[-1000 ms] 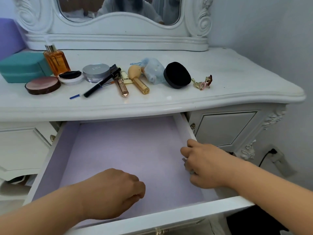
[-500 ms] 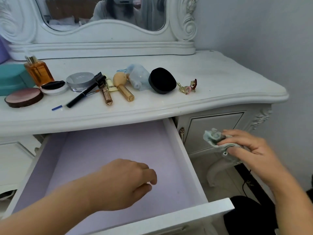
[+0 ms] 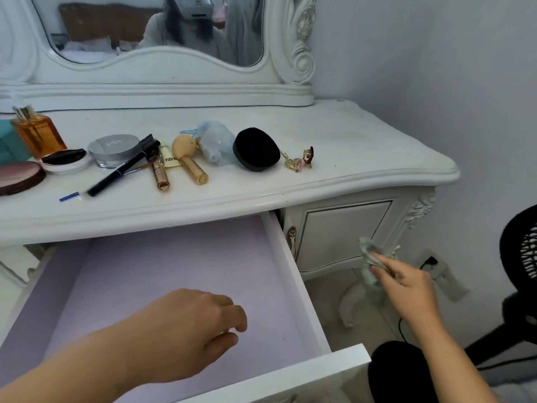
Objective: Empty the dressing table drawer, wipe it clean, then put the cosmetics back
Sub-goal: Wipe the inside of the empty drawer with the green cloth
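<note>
The open drawer (image 3: 293, 274) has a lilac liner and holds no items. My left hand (image 3: 186, 330) hovers over its front part with fingers loosely curled, holding nothing. My right hand (image 3: 406, 283) is out to the right of the drawer, low beside the cabinet door, pinching a crumpled pale cloth (image 3: 370, 257). On the tabletop (image 3: 363, 146) lie the cosmetics: an amber perfume bottle (image 3: 37, 132), a grey round compact (image 3: 116, 149), a black pencil (image 3: 122, 170), a gold tube (image 3: 191, 161), a black puff (image 3: 255, 149) and a gold hair clip (image 3: 299, 159).
A carved mirror frame (image 3: 302, 39) stands at the back of the table. A pink round compact (image 3: 20, 175) lies at the far left. A black fan (image 3: 520, 251) stands at the right by the wall, with a wall socket (image 3: 433, 261) near my right hand.
My right hand has left the drawer's right side and carried the cloth out to the right and downward. My left hand has stayed over the drawer. The camera has turned to the right.
</note>
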The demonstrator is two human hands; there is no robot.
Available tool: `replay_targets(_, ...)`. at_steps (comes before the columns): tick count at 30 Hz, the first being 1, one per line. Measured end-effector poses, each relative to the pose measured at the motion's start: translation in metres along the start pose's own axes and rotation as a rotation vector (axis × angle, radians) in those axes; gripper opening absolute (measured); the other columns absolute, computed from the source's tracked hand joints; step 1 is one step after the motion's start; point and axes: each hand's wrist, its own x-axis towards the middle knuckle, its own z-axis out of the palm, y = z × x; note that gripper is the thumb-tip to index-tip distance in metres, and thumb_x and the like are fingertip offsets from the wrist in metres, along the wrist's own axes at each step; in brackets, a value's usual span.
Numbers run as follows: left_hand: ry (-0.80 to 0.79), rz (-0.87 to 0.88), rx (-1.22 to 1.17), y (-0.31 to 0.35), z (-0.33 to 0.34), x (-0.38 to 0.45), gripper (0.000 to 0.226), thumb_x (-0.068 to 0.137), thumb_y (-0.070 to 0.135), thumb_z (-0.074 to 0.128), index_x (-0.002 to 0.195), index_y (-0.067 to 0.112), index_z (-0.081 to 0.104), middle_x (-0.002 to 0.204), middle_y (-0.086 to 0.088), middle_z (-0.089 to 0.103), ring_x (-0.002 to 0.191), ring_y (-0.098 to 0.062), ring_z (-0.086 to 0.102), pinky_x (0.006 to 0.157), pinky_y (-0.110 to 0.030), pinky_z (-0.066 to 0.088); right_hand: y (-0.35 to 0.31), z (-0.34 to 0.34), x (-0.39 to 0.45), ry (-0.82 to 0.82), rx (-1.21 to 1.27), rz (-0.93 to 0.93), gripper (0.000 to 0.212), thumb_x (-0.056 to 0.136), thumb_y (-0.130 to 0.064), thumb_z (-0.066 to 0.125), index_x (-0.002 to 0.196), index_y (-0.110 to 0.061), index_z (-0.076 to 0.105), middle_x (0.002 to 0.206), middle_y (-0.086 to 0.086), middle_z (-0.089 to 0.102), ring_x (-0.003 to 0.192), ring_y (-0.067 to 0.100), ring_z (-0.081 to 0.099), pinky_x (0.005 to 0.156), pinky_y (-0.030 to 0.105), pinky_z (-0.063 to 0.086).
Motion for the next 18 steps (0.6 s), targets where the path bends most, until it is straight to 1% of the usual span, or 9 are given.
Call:
replay_targets(3, -0.018, 0.002, -0.001, 0.001, -0.002, 0.001, 0.030, 0.097, 0.044, 0.029, 0.124, 0.039, 0.042, 0.120, 0.016, 0.050, 0.101, -0.007, 0.052, 0.076, -0.017, 0.029, -0.008, 0.000, -0.002, -0.084, -0.041, -0.025, 0.030, 0.078, 0.006, 0.065, 0.098, -0.014, 0.074, 0.088, -0.011, 0.071, 0.079, -0.002, 0.062, 0.066, -0.005, 0.037)
replay_targets(6, -0.007, 0.011, -0.001, -0.001, -0.004, 0.004, 0.031, 0.096, 0.044, 0.030, 0.124, 0.038, 0.042, 0.125, 0.017, 0.046, 0.106, -0.008, 0.050, 0.086, -0.021, 0.036, -0.016, -0.001, 0.000, -0.048, 0.001, -0.044, 0.025, 0.081, -0.004, 0.066, 0.098, -0.021, 0.073, 0.072, -0.041, 0.063, 0.073, -0.015, 0.061, 0.063, 0.000, 0.041)
replay_targets(9, -0.029, 0.022, 0.010, -0.003, -0.004, 0.005, 0.041, 0.091, 0.051, 0.021, 0.125, 0.038, 0.042, 0.127, 0.018, 0.044, 0.111, -0.007, 0.048, 0.090, -0.022, 0.038, -0.029, 0.001, 0.000, -0.119, 0.003, -0.097, 0.021, 0.080, -0.005, 0.068, 0.097, -0.016, 0.074, 0.068, -0.047, 0.058, 0.071, -0.018, 0.059, 0.063, 0.002, 0.042)
replay_targets(10, -0.032, 0.032, 0.025, -0.004, -0.006, 0.007, 0.047, 0.088, 0.053, 0.017, 0.125, 0.038, 0.041, 0.128, 0.018, 0.043, 0.112, -0.006, 0.047, 0.090, -0.022, 0.038, -0.038, 0.000, 0.000, -0.109, 0.038, -0.112, 0.021, 0.080, -0.005, 0.068, 0.095, -0.018, 0.074, 0.069, -0.047, 0.058, 0.072, -0.019, 0.058, 0.063, 0.001, 0.041)
replay_targets(11, -0.028, 0.038, 0.027, -0.004, -0.008, 0.010, 0.046, 0.089, 0.053, 0.018, 0.126, 0.037, 0.041, 0.129, 0.019, 0.042, 0.114, -0.006, 0.046, 0.092, -0.022, 0.038, -0.049, -0.003, 0.002, -0.083, 0.083, -0.125, 0.023, 0.080, -0.004, 0.067, 0.094, -0.022, 0.073, 0.069, -0.047, 0.059, 0.071, -0.019, 0.058, 0.063, 0.000, 0.041)
replay_targets(13, 0.000, 0.050, -0.002, -0.003, -0.017, 0.019, 0.036, 0.095, 0.045, 0.030, 0.129, 0.037, 0.038, 0.135, 0.019, 0.037, 0.119, -0.004, 0.041, 0.096, -0.022, 0.036, -0.071, -0.013, 0.010, -0.010, 0.185, -0.153, 0.029, 0.081, -0.004, 0.066, 0.091, -0.031, 0.070, 0.071, -0.041, 0.062, 0.067, -0.014, 0.058, 0.063, 0.002, 0.043)
replay_targets(14, 0.027, 0.055, -0.015, -0.002, -0.022, 0.027, 0.036, 0.096, 0.042, 0.035, 0.131, 0.037, 0.037, 0.137, 0.019, 0.035, 0.122, -0.003, 0.038, 0.098, -0.021, 0.034, -0.083, -0.019, 0.015, 0.015, 0.243, -0.167, 0.031, 0.081, -0.005, 0.066, 0.089, -0.034, 0.069, 0.073, -0.036, 0.066, 0.067, -0.010, 0.059, 0.064, 0.005, 0.046)
replay_targets(16, 0.102, 0.076, -0.014, 0.002, -0.032, 0.045, 0.039, 0.096, 0.039, 0.038, 0.135, 0.036, 0.034, 0.143, 0.018, 0.029, 0.128, -0.002, 0.031, 0.100, -0.020, 0.032, -0.104, -0.029, 0.025, 0.048, 0.410, -0.174, 0.031, 0.082, -0.004, 0.065, 0.087, -0.034, 0.068, 0.075, -0.024, 0.070, 0.069, -0.004, 0.062, 0.063, 0.015, 0.053)
replay_targets(18, 0.214, 0.111, -0.039, 0.007, -0.044, 0.068, 0.043, 0.095, 0.036, 0.041, 0.138, 0.035, 0.033, 0.147, 0.015, 0.026, 0.131, -0.005, 0.029, 0.103, -0.024, 0.034, -0.120, -0.037, 0.036, 0.085, 0.550, -0.184, 0.027, 0.082, -0.003, 0.064, 0.086, -0.029, 0.069, 0.073, -0.018, 0.071, 0.069, -0.001, 0.063, 0.054, 0.015, 0.052)
